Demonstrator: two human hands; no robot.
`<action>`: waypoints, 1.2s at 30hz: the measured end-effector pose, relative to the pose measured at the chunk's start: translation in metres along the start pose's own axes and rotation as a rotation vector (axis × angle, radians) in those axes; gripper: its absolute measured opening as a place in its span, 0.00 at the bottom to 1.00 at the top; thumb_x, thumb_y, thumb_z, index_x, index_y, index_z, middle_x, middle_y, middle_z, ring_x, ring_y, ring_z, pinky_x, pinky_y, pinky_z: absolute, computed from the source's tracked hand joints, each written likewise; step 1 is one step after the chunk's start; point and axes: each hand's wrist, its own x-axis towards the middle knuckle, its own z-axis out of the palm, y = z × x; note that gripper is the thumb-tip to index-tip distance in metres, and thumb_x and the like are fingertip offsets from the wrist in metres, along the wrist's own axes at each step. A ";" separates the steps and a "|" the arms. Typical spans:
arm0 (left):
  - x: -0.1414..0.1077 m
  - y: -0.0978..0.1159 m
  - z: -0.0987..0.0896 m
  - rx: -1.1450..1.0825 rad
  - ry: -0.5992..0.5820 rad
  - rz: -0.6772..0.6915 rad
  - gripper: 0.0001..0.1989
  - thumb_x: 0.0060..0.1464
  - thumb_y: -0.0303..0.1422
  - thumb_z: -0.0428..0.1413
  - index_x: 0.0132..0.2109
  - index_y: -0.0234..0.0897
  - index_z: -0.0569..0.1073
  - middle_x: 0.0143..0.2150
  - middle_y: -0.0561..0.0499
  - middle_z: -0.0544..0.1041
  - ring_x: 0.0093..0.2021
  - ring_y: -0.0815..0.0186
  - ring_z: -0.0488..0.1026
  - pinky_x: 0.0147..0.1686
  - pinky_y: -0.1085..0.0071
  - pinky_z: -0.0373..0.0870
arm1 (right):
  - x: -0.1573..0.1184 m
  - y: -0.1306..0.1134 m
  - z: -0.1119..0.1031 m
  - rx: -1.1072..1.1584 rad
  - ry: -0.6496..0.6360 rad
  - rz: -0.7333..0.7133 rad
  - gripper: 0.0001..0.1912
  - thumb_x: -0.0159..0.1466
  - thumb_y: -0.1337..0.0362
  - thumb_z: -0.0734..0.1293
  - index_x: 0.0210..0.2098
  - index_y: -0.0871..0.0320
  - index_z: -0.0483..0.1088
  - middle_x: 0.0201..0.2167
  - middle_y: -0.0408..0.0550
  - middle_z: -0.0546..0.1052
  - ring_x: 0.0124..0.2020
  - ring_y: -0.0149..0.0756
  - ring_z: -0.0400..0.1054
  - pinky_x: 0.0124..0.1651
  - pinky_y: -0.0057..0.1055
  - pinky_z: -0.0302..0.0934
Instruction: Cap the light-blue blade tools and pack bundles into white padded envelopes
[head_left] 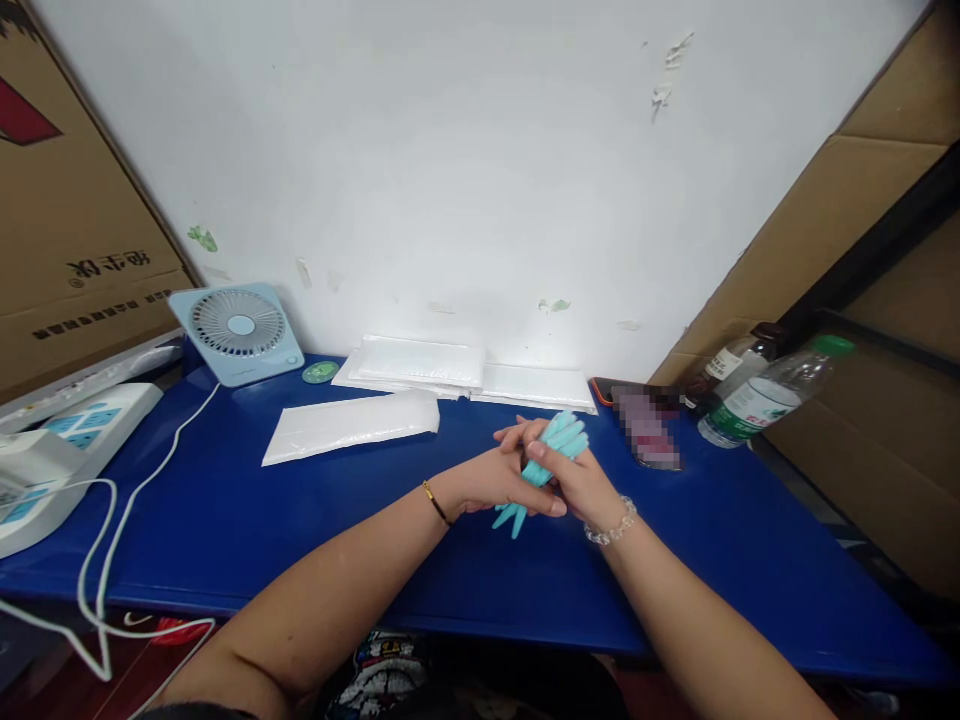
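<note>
Both hands meet above the blue table, wrapped round a bundle of turquoise strips [561,440]. My left hand [496,482] comes in from the left, closed at the bundle's left side with its thumb pointing right. From the other side my right hand [583,488] grips the same bundle, its thumb pressed on the front. Rounded ends of the strips stick out above the right hand, and a few narrow tips show below the left hand. The overlapping fingers hide the middle of the bundle. I cannot make out what the strips are.
A white packet [352,425] lies left of the hands on the blue table [337,520]. White packets [420,362] are stacked along the wall. A light-blue fan [240,330] and power strip [82,440] stand left; a phone [649,430] and plastic bottle [772,395] are right.
</note>
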 end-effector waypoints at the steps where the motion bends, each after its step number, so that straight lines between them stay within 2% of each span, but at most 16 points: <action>1: 0.000 -0.002 -0.004 0.072 0.028 0.042 0.27 0.41 0.39 0.63 0.50 0.35 0.68 0.36 0.50 0.74 0.38 0.63 0.72 0.37 0.66 0.70 | 0.000 -0.002 -0.002 0.028 0.061 -0.025 0.09 0.62 0.57 0.64 0.29 0.55 0.67 0.31 0.45 0.76 0.43 0.40 0.71 0.57 0.44 0.57; 3: -0.004 -0.004 -0.022 0.286 0.128 0.083 0.39 0.36 0.44 0.66 0.55 0.36 0.66 0.48 0.44 0.73 0.48 0.56 0.70 0.46 0.61 0.68 | 0.002 -0.006 -0.009 0.085 0.198 -0.075 0.09 0.63 0.57 0.63 0.29 0.54 0.64 0.23 0.40 0.72 0.32 0.35 0.71 0.51 0.43 0.62; 5: -0.015 -0.006 -0.051 0.553 0.298 0.027 0.49 0.29 0.47 0.67 0.59 0.34 0.62 0.57 0.37 0.66 0.57 0.49 0.64 0.54 0.57 0.61 | 0.005 -0.006 -0.019 0.120 0.310 -0.114 0.09 0.63 0.57 0.63 0.30 0.53 0.61 0.18 0.36 0.67 0.23 0.31 0.67 0.43 0.40 0.66; 7: -0.032 -0.009 -0.084 0.824 0.394 -0.112 0.59 0.22 0.48 0.68 0.63 0.33 0.56 0.63 0.34 0.59 0.63 0.44 0.54 0.59 0.55 0.53 | 0.008 0.001 -0.029 0.099 0.382 -0.130 0.10 0.63 0.56 0.65 0.31 0.53 0.60 0.17 0.33 0.63 0.18 0.28 0.61 0.37 0.36 0.67; 9: -0.049 -0.015 -0.116 1.019 0.481 -0.364 0.67 0.18 0.47 0.69 0.66 0.36 0.49 0.66 0.33 0.53 0.66 0.41 0.45 0.60 0.50 0.48 | 0.012 0.013 -0.036 0.036 0.423 -0.103 0.11 0.61 0.56 0.67 0.32 0.54 0.61 0.16 0.33 0.62 0.17 0.26 0.58 0.33 0.33 0.66; 11: -0.063 -0.024 -0.139 1.104 0.455 -0.609 0.69 0.16 0.47 0.69 0.67 0.38 0.46 0.67 0.33 0.50 0.67 0.39 0.40 0.59 0.44 0.46 | 0.014 0.026 -0.038 -0.019 0.429 -0.039 0.13 0.59 0.55 0.69 0.33 0.54 0.62 0.15 0.33 0.62 0.16 0.26 0.57 0.29 0.32 0.65; 13: -0.071 -0.033 -0.154 1.121 0.390 -0.760 0.69 0.17 0.48 0.68 0.68 0.40 0.45 0.67 0.34 0.49 0.67 0.39 0.40 0.58 0.43 0.47 | 0.015 0.033 -0.037 -0.046 0.410 -0.009 0.13 0.58 0.55 0.69 0.33 0.54 0.62 0.15 0.33 0.62 0.16 0.26 0.57 0.27 0.31 0.64; 15: -0.074 -0.041 -0.160 1.106 0.338 -0.825 0.68 0.19 0.49 0.67 0.68 0.40 0.44 0.67 0.33 0.50 0.66 0.39 0.45 0.57 0.42 0.48 | 0.013 0.031 -0.035 -0.067 0.405 -0.041 0.12 0.59 0.55 0.68 0.34 0.54 0.62 0.16 0.34 0.63 0.16 0.26 0.57 0.25 0.30 0.63; 17: -0.073 -0.044 -0.163 1.084 0.310 -0.826 0.66 0.21 0.50 0.66 0.67 0.40 0.45 0.66 0.33 0.53 0.64 0.39 0.51 0.56 0.43 0.50 | 0.010 0.025 -0.034 -0.109 0.446 -0.103 0.11 0.60 0.55 0.67 0.34 0.54 0.62 0.18 0.36 0.66 0.16 0.27 0.59 0.23 0.30 0.63; 20: -0.070 -0.042 -0.161 1.079 0.306 -0.788 0.59 0.25 0.48 0.65 0.65 0.40 0.52 0.63 0.35 0.59 0.59 0.41 0.59 0.54 0.46 0.56 | 0.007 0.021 -0.035 -0.212 0.536 -0.164 0.11 0.61 0.55 0.66 0.34 0.54 0.62 0.20 0.38 0.69 0.16 0.28 0.61 0.21 0.29 0.61; 23: -0.067 -0.031 -0.154 1.066 0.309 -0.721 0.45 0.30 0.44 0.63 0.59 0.39 0.64 0.56 0.38 0.68 0.55 0.44 0.65 0.51 0.52 0.61 | 0.007 0.028 -0.038 -0.309 0.520 -0.128 0.12 0.58 0.55 0.68 0.32 0.54 0.63 0.16 0.37 0.66 0.15 0.28 0.60 0.19 0.28 0.58; 26: -0.065 -0.010 -0.140 0.906 0.348 -0.508 0.36 0.35 0.42 0.61 0.54 0.37 0.68 0.49 0.43 0.72 0.48 0.52 0.70 0.47 0.60 0.65 | 0.007 0.041 -0.040 -0.296 0.487 -0.075 0.13 0.57 0.54 0.69 0.30 0.55 0.64 0.14 0.35 0.63 0.14 0.28 0.59 0.19 0.28 0.58; 30: -0.065 0.023 -0.117 0.548 0.419 -0.146 0.34 0.42 0.42 0.59 0.57 0.36 0.63 0.46 0.46 0.72 0.43 0.58 0.70 0.44 0.64 0.67 | 0.010 0.041 -0.038 -0.174 0.434 -0.015 0.14 0.57 0.53 0.69 0.31 0.55 0.64 0.13 0.34 0.62 0.13 0.27 0.57 0.19 0.28 0.59; 33: -0.064 0.034 -0.102 0.245 0.367 0.072 0.32 0.44 0.40 0.60 0.55 0.35 0.64 0.45 0.46 0.72 0.45 0.58 0.69 0.45 0.62 0.67 | 0.017 0.012 -0.034 -0.001 0.460 -0.094 0.13 0.60 0.53 0.67 0.29 0.55 0.62 0.14 0.34 0.61 0.13 0.26 0.55 0.20 0.29 0.61; 36: -0.060 0.031 -0.090 -0.053 0.256 0.262 0.30 0.42 0.40 0.62 0.52 0.34 0.67 0.46 0.42 0.72 0.49 0.54 0.68 0.50 0.58 0.63 | 0.027 -0.040 -0.024 0.091 0.488 -0.241 0.16 0.62 0.51 0.64 0.27 0.55 0.60 0.15 0.36 0.65 0.16 0.28 0.61 0.28 0.33 0.66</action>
